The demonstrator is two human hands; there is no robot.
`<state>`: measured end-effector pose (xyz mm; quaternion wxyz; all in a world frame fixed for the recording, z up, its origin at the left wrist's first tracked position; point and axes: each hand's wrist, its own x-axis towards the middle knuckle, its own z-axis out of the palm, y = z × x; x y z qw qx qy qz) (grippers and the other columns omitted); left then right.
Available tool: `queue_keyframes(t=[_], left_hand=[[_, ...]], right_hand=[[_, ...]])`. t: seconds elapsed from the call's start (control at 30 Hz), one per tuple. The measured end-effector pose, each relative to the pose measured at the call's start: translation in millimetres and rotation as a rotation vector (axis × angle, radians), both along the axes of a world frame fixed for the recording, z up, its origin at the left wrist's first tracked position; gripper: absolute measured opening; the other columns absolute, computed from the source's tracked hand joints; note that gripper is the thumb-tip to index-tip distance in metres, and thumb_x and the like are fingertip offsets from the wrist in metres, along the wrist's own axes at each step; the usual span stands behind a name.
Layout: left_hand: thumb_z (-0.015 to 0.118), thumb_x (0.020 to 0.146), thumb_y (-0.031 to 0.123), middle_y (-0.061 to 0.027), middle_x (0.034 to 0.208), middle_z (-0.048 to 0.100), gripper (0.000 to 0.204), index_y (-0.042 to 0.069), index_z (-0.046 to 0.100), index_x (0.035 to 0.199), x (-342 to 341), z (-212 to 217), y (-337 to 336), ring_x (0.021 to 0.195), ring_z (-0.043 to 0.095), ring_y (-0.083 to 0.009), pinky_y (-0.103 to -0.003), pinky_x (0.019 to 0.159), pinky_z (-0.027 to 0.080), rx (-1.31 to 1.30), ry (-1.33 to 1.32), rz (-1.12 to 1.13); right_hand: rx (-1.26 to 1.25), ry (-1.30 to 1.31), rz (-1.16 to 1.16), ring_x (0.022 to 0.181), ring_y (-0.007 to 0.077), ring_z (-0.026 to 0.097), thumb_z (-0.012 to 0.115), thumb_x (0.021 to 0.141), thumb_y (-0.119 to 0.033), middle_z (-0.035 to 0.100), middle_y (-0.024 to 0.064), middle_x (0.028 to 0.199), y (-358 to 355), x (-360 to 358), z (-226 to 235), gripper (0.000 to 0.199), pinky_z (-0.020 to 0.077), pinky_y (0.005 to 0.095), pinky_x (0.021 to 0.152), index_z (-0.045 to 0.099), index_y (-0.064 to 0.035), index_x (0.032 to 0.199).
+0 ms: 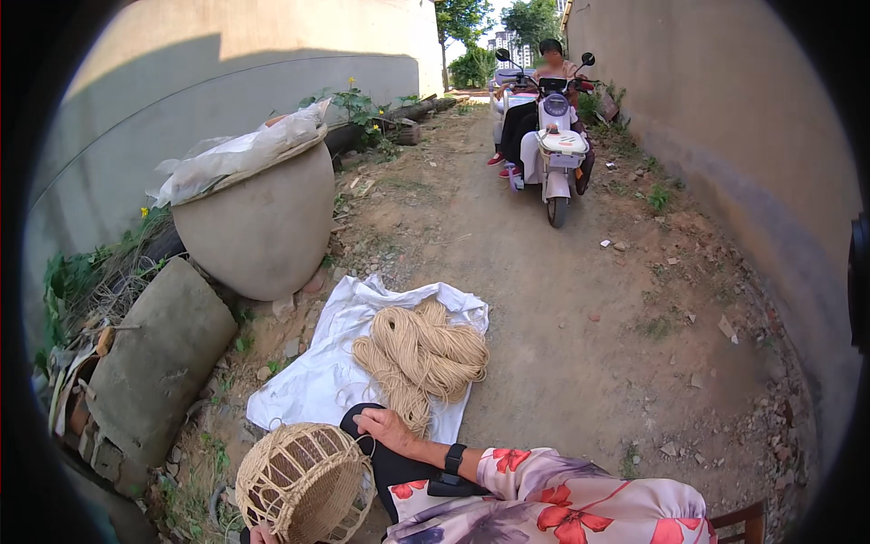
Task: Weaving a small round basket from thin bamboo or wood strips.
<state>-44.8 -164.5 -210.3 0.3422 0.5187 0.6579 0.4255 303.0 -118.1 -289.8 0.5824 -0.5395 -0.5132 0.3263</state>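
Note:
A half-woven basket of tan twisted cord, with open slanting strands around its side, lies tilted at the bottom left. My left hand grips its lower edge; only the fingers show at the picture's rim. Just off the basket's upper right side, my right hand is closed, with a thin strand of cord running from the basket up to its fingers. Whatever lies inside the fingertips is too small to see clearly. Beyond the right hand, thick hanks of tan cord rest on a white sheet.
To the left stand a large clay vat topped with plastic sheeting and a grey curved slab. Ahead on the dirt lane, a person sits on a white three-wheeled scooter. A plastered wall borders the right.

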Motion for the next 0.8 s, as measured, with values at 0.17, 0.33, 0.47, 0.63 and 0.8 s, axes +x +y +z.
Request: queue_keyframes(t=[0.17, 0.33, 0.47, 0.63, 0.8], left_hand=[[0.057, 0.099, 0.033, -0.0176, 0.115, 0.066, 0.049, 0.002, 0.056, 0.135, 1, -2, 3, 0.091, 0.066, -0.0252, -0.036, 0.07, 0.057, -0.032, 0.011, 0.014], [0.059, 0.098, 0.032, -0.0133, 0.094, 0.068, 0.038, -0.003, 0.064, 0.111, 0, -2, 1, 0.079, 0.061, -0.0209, -0.036, 0.068, 0.051, 0.07, 0.011, 0.003], [0.063, 0.095, 0.029, -0.0098, 0.079, 0.064, 0.03, -0.001, 0.065, 0.095, 1, 7, -2, 0.072, 0.056, -0.0196, -0.037, 0.068, 0.048, 0.217, 0.142, 0.072], [0.064, 0.095, 0.023, -0.0082, 0.081, 0.062, 0.025, -0.001, 0.065, 0.09, -3, 18, -8, 0.075, 0.055, -0.0188, -0.036, 0.069, 0.047, 0.214, -0.043, 0.081], [0.067, 0.093, 0.022, -0.0113, 0.094, 0.064, 0.026, -0.001, 0.066, 0.104, -9, 2, -3, 0.085, 0.059, -0.0206, -0.035, 0.076, 0.05, 0.281, -0.059, 0.131]], right_hand=[[0.013, 0.004, -0.013, 0.07, 0.0187, 0.061, 0.054, 0.098, -0.031, 0.064, 0.0091, 0.072, 1, -2, -2, 0.036, 0.048, 0.0313, 0.069, 0.063, 0.0, 0.081], [0.016, 0.004, -0.003, 0.069, 0.018, 0.061, 0.054, 0.098, -0.03, 0.064, 0.0088, 0.072, 0, -2, -1, 0.035, 0.048, 0.0311, 0.068, 0.063, -0.0002, 0.081], [0.007, 0.017, -0.007, 0.068, 0.018, 0.06, 0.055, 0.098, -0.029, 0.063, 0.0097, 0.071, -1, -1, -1, 0.035, 0.0476, 0.0315, 0.067, 0.063, -0.0002, 0.08], [0.005, 0.0, -0.009, 0.067, 0.0182, 0.058, 0.055, 0.098, -0.029, 0.061, 0.0098, 0.07, -3, -2, 2, 0.035, 0.0468, 0.0323, 0.066, 0.062, -0.0004, 0.079], [0.052, 0.005, -0.006, 0.066, 0.019, 0.054, 0.055, 0.098, -0.029, 0.058, 0.0091, 0.068, -2, -4, 2, 0.034, 0.0452, 0.0334, 0.066, 0.06, -0.0001, 0.079]])
